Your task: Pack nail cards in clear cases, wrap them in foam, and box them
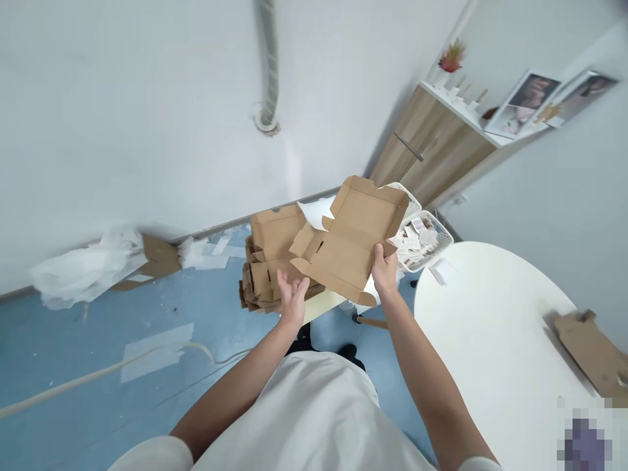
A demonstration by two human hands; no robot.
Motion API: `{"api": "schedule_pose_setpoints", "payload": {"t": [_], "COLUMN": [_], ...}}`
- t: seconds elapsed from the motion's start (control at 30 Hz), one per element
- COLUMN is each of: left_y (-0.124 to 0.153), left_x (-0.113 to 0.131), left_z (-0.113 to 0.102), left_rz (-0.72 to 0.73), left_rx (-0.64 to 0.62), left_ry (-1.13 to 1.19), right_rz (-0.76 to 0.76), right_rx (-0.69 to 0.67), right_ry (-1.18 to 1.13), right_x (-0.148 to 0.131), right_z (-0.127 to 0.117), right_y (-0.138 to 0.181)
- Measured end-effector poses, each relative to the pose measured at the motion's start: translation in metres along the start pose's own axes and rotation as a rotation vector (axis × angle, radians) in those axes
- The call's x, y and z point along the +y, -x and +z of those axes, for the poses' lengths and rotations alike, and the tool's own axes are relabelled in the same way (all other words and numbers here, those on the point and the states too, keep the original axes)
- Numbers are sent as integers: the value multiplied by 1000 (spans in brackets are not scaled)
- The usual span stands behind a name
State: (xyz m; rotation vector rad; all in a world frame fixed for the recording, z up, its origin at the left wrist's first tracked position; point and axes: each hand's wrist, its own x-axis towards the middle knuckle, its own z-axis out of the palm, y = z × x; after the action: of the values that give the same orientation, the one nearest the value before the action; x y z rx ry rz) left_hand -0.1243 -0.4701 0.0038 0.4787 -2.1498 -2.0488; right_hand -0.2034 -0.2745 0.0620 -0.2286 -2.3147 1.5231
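Head view: right hand grips an unfolded cardboard box, left hand spread nearby.

Hands, two: one left hand, one right hand. Cardboard boxes: one flattened box in the right hand; one pile of boxes, whose number cannot be made out because the layers overlap. One round table, with one cardboard piece on it. Two white baskets; the paper slips in the fuller one overlap too closely to be counted. One cabinet, bearing two pictures and one reddish plant; small white vessels, several, blurred past exact counting. One wall hose. One floor cord. Two feet.
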Motion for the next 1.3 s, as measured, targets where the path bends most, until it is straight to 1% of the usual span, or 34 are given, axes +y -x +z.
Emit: {"api": "schedule_pose_setpoints", "payload": {"t": [0.1, 0.17, 0.23, 0.3, 0.37, 0.43, 0.53, 0.6, 0.7, 0.8, 0.87, 0.97, 1.03, 1.1, 1.13, 1.2, 1.27, 1.3], "left_y": [3, 8, 17, 30, 47, 67, 102, 126, 158, 182, 196, 213, 224, 232, 235, 238, 238, 237], "left_x": [3, 5, 5, 4, 2, 0, 0, -1, -5, -12, -18, -29, -37, -44, -47, -51, -52, -51], "left_z": [32, 54, 76, 98, 119, 140, 174, 196, 226, 253, 269, 290, 300, 306, 307, 307, 306, 306], "left_rz": [-157, -233, -262, -232, -167, -116, -107, -100, -42, 39, 54, -30, -82, -54, -3, 164, 404, 543], "left_rx": [-222, -305, -354, -414, -479, -542, -655, -731, -808, -859, -879, -919, -963, -1016, -1037, -1056, -1050, -1068], "left_ry": [145, 207, 194, 126, 54, 12, -9, -29, -119, -276, -339, -337, -340, -385, -431, -578, -785, -881], "right_rz": [75, 131, 189, 246, 312, 399, 553, 640, 715, 739, 722, 672, 666, 693, 713, 752, 777, 786], "right_rx": [84, 157, 230, 275, 311, 377, 487, 528, 589, 683, 704, 665, 653, 660, 665, 668, 662, 658], "right_ry": [4, -3, -26, -93, -207, -342, -547, -629, -629, -548, -460, -306, -189, -88, -50, -7, 14, 21], "right_x": [19, 31, 44, 57, 72, 87, 109, 124, 146, 163, 173, 189, 203, 217, 225, 239, 249, 253], "right_z": [-40, -70, -102, -136, -171, -209, -265, -300, -345, -381, -401, -424, -433, -438, -439, -439, -438, -437], "right_y": [19, 35, 53, 74, 95, 116, 144, 158, 175, 186, 193, 202, 208, 214, 216, 220, 222, 221]}}
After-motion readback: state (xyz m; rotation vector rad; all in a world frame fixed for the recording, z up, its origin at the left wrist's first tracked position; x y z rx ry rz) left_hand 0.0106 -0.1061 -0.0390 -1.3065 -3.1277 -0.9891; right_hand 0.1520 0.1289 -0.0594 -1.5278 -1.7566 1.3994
